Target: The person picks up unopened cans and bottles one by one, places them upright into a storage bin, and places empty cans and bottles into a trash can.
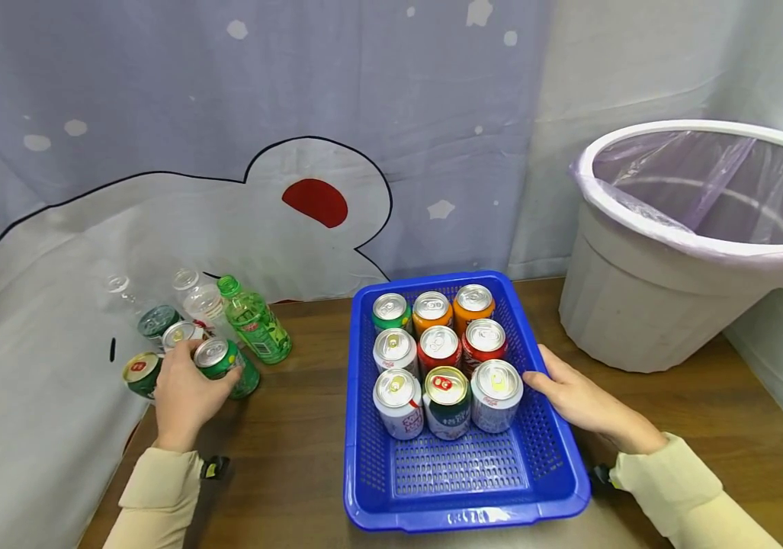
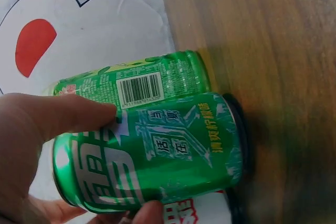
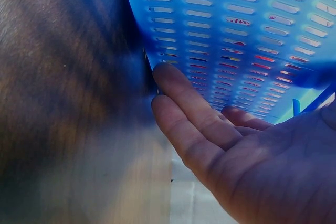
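Note:
My left hand (image 1: 185, 396) holds a green soda can (image 2: 173, 153) between thumb and fingers, at the left of the table. Right behind it in the left wrist view is a green bottle (image 2: 163, 82), and a white can with red print (image 2: 202, 208) is beside it. The head view also has a dark green can (image 1: 142, 371) left of this hand. Over the right rim of a blue basket (image 1: 432, 518) lies the thumb of my right hand (image 1: 586, 396). Its other fingers (image 3: 184, 124) are against the outside of the slotted wall.
Inside the basket several cans (image 1: 439, 347) stand upright in rows, with bare slotted floor at the near end. Clear plastic bottles (image 1: 202, 301) stand by the curtain at the left. A grey bin (image 1: 617, 305) with a purple liner is at the right.

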A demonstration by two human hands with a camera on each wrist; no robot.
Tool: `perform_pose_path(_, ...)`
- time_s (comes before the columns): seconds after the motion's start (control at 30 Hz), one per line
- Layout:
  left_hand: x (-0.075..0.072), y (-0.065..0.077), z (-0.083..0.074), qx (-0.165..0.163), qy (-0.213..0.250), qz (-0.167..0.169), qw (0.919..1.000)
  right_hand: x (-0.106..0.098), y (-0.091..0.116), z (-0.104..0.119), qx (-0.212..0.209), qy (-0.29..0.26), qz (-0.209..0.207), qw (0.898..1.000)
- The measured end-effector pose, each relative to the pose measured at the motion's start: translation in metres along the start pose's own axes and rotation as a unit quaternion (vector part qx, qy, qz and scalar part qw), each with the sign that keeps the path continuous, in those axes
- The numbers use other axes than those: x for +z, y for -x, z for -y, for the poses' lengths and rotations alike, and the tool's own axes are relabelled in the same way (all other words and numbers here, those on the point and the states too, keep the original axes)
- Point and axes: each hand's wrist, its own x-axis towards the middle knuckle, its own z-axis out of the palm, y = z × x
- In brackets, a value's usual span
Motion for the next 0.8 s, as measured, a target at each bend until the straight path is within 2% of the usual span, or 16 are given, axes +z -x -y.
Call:
perform_pose_path(0.27, -0.004, 0.006, 0.006, 0.027, 0.009, -0.020, 0.9994, 0.001, 0.000, 0.000, -0.016, -0.010, 0.002, 1.000)
perform_pose_path(0.47, -0.009, 0.018, 0.003, 0.059, 0.006, -0.034, 0.9976, 0.000, 0.000, -0.001, -0.012, -0.004, -0.002, 1.000)
perform_pose_path(0.63, -0.019, 0.034, -0.009, 0.103, 0.015, -0.047, 0.9934, 0.000, 0.000, -0.001, -0.003, 0.000, -0.003, 1.000)
perform_pose_path(0.8, -0.034, 0.048, -0.032, 0.161, 0.030, -0.041, 0.9856, 0.001, 0.000, -0.001, -0.002, 0.002, -0.004, 1.000)
